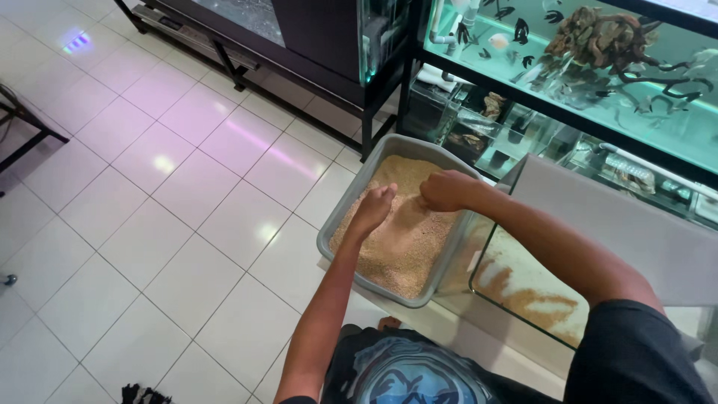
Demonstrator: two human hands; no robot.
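Sand (400, 243) is filling the grey tub (338, 217) almost to the top. It is tan and grainy. The tub is sitting on the white tile floor (149, 187), right in front of me. I am reaching both hands down into it. My left hand (374, 206) is curling shut around a bit of sand near the middle of the tub. My right hand (446, 191) is making a fist on the sand too, near the far side, close to my left hand. Just beside the tub, on my right, a small glass tank (523, 295) is standing. A thin layer of the same sand is lying on its bottom. Behind the tub, a big fish tank (583, 67) is glowing green, with dark fish (521, 31) and brown driftwood (598, 37) inside.
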